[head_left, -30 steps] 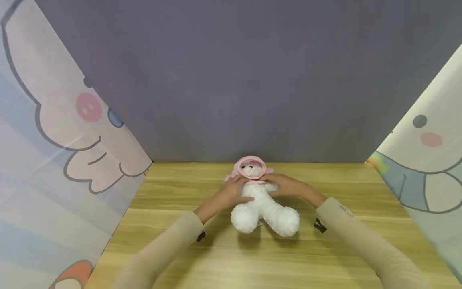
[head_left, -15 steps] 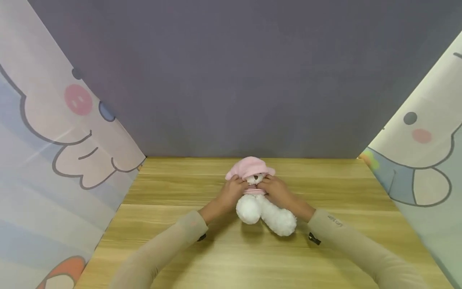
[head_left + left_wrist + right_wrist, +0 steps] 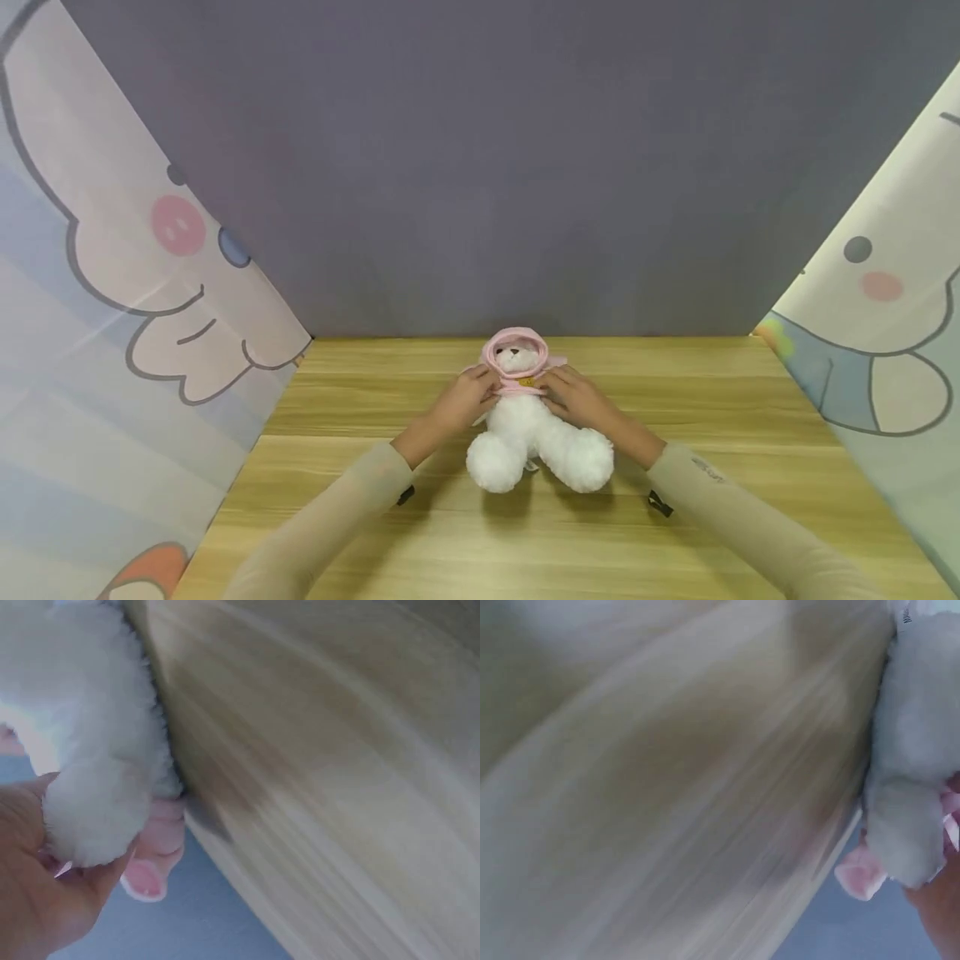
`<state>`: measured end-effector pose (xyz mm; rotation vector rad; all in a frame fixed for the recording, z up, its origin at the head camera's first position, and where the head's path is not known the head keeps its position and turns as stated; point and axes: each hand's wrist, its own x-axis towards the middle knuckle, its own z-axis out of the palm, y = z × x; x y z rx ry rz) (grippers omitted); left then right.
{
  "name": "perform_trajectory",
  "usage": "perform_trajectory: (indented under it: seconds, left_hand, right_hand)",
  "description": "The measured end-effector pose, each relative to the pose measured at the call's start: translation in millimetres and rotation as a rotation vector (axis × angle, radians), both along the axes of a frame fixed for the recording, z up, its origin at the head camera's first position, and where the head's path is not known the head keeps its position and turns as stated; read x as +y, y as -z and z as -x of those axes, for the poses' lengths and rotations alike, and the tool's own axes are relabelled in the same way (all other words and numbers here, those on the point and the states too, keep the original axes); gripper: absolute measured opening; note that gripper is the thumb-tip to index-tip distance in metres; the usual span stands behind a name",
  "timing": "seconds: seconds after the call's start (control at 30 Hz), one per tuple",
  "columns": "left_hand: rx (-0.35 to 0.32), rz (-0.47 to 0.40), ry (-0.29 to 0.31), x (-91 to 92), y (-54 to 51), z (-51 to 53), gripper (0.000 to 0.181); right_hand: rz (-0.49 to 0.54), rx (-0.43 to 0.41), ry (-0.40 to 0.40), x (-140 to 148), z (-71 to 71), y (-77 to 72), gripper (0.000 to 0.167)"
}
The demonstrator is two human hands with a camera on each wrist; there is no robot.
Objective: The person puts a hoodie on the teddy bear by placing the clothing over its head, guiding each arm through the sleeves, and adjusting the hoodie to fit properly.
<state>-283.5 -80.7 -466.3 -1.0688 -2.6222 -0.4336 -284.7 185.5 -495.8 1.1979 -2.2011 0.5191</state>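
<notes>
A white plush toy (image 3: 517, 417) lies face up on the wooden table, its legs toward the person. A pink hood (image 3: 519, 334) with a collar frames its face, and a small yellow patch (image 3: 527, 382) shows below the chin. My left hand (image 3: 459, 406) grips the toy's side at the collar; in the left wrist view the hand (image 3: 45, 889) curls round a white arm (image 3: 97, 814). My right hand (image 3: 588, 406) holds the other side; in the right wrist view that hand (image 3: 936, 904) is partly hidden behind a white arm (image 3: 906, 832).
A grey panel (image 3: 525, 167) stands along the table's far edge. Cartoon-printed sheets flank the table (image 3: 360, 542) on the left (image 3: 112, 250) and the right (image 3: 892, 333).
The hood covered much of the face half a second ago; now it is back and the face shows. The yellow patch has come into view, and the legs have shifted slightly left.
</notes>
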Motion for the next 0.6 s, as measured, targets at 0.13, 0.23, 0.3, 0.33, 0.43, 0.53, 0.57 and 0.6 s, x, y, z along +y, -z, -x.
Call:
perform_trajectory:
  seconds: [0.13,0.23,0.3,0.33,0.43,0.53,0.57,0.6]
  left_hand:
    - [0.191,0.175,-0.069,7.2,4.6,-2.9,0.014]
    - [0.331,0.208,-0.066,7.8,10.0,-4.5,0.014]
    - [0.385,0.187,-0.042,4.3,15.0,-4.6,0.013]
    - [0.391,0.169,-0.020,1.3,17.4,-4.9,0.012]
    - [0.310,0.100,0.030,-9.7,21.2,-7.2,0.012]
    - [0.158,0.069,0.017,-21.1,18.1,-11.1,0.012]
    - [0.114,0.069,0.013,-24.7,15.2,-12.7,0.012]
    - [0.065,0.074,0.006,-28.2,11.7,-13.8,0.011]
  right_hand:
    - [-0.065,0.115,-0.003,-8.0,1.3,-5.1,0.031]
    - [-0.115,0.233,-0.016,-12.6,0.8,-8.2,0.026]
    - [-0.116,0.242,-0.035,-14.2,-1.2,-10.0,0.023]
    - [-0.104,0.210,-0.048,-14.5,-2.8,-10.8,0.020]
    - [-0.064,0.052,-0.074,-12.8,-8.0,-13.7,0.019]
    - [0.022,-0.163,-0.019,-7.3,-13.1,-17.9,0.025]
    - [0.052,-0.224,0.018,-5.1,-14.0,-19.1,0.028]
    - [0.092,-0.303,0.049,-3.0,-14.4,-20.1,0.030]
